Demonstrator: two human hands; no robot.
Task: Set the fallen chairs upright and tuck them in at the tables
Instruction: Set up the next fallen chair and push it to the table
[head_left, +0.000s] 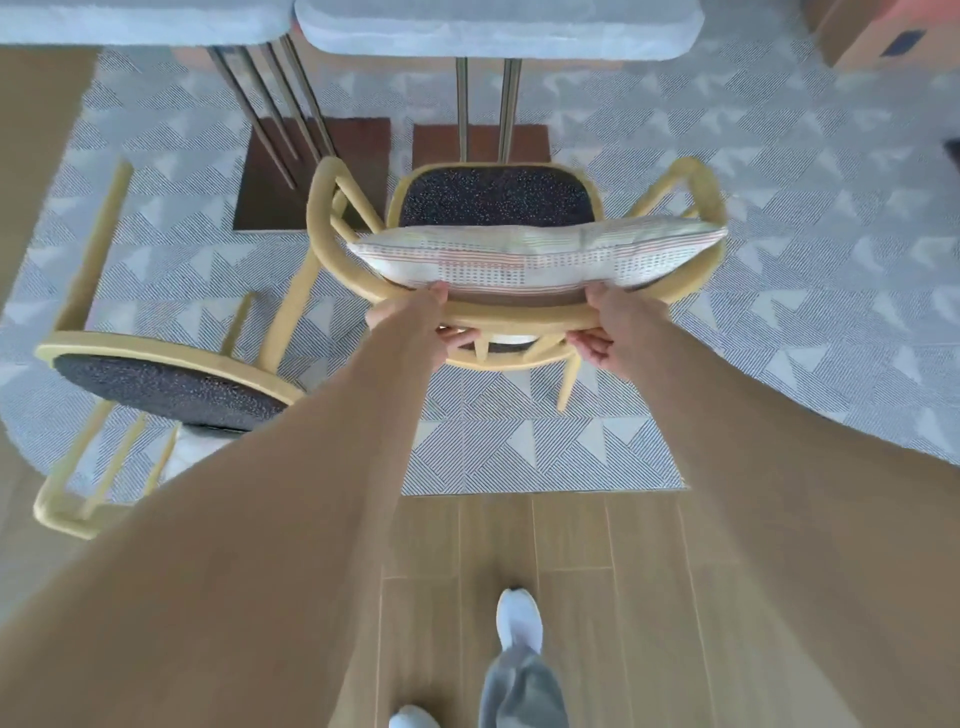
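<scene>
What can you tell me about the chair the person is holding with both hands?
The upright chair has a pale yellow, wood-like frame with a curved back rail that runs round into armrests, and a dark speckled seat pad. A striped and dotted cushion leans against the inside of its back. It stands on the patterned rug, facing the grey table, with the seat not yet under the tabletop. The left hand and right hand each grip the back rail, fingers curled beneath it.

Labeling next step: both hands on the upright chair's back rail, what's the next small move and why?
Probably push the upright chair forward under the table: both the left hand and right hand grip its back rail, and its seat lies short of the table edge.
</scene>
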